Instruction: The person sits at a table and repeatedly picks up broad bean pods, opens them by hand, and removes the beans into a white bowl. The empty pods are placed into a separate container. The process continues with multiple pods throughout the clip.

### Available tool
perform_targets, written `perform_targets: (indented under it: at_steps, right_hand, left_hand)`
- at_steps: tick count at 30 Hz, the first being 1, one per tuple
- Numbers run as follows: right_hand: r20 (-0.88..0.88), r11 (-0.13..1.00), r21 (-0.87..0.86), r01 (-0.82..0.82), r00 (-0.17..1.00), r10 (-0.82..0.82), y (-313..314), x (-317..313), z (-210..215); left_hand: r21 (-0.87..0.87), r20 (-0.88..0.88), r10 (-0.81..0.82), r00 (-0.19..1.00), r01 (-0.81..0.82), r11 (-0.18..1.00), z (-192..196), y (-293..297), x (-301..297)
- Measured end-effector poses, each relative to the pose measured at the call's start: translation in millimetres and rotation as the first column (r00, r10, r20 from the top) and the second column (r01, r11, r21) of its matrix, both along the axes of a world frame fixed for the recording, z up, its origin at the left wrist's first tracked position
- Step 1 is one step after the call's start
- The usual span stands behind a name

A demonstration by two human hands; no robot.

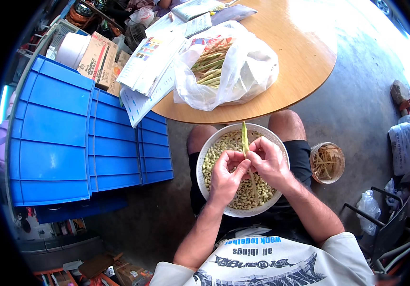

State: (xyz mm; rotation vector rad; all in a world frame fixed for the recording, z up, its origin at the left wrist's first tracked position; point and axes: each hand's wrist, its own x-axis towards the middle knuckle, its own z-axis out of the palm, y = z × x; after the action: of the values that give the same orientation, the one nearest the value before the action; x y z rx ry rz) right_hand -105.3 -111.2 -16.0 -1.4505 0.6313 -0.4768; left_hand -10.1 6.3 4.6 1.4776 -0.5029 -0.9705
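Left hand: the left hand [226,177] was closed around the lower part of a long green bean pod [246,148], its fingers [236,162] pinched together on the pod over the bowl.
Right hand: the right hand [269,162] met it from the other side, fingers clamped on the same pod just beside the left thumb.
Pod: it stood nearly upright between the two hands, its tip rising past the far rim of the bowl; a thin strip hung down from the grip toward the beans.
Bowl: a white bowl [205,148] rested on the person's lap, between the knees, well filled with pale shelled beans [214,157].
Bag: a white plastic bag [257,66] of unshelled pods lay open on the round wooden desk [310,62], near its front edge.
Tub: a small round tub [327,163] holding what looked like empty husks sat on the floor beside the right thigh.
Risk, spill: the bowl had only the thighs under it, so a shift of the legs or a hard pull on the pod could likely have tipped it.
Risk, stray beans: beans popped out sharply might have jumped the rim onto the concrete floor [357,105].
Risk, bag: resting near the desk edge, the bag could have slid off if knocked.
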Motion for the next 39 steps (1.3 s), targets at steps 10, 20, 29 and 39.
perform_targets:
  at_steps: [10, 20, 29, 39]
  right_hand:
    - [0.041, 0.995, 0.098, -0.012, 0.999, 0.008, -0.1, -1.5, 2.0]
    - [0.059, 0.971, 0.222, -0.086, 0.995, 0.075, -4.3, -3.8, 0.6]
    - [0.195, 0.861, 0.489, -0.138, 0.980, 0.046, -13.6, -6.9, 1.0]
    - [0.309, 0.795, 0.553, -0.250, 0.947, 0.084, -3.7, -6.1, 12.3]
  left_hand:
    - [-0.006, 0.117, 0.068, 0.991, -0.068, 0.998, -1.5, -2.0, -5.3]
    - [0.032, 0.105, 0.018, 0.994, -0.021, 0.999, -1.8, 0.8, -3.2]
    - [-0.032, -0.071, 0.166, 0.984, -0.169, 0.985, -6.2, 4.8, 8.7]
    - [-0.093, -0.029, 0.227, 0.973, -0.229, 0.969, -10.9, 4.2, 6.3]
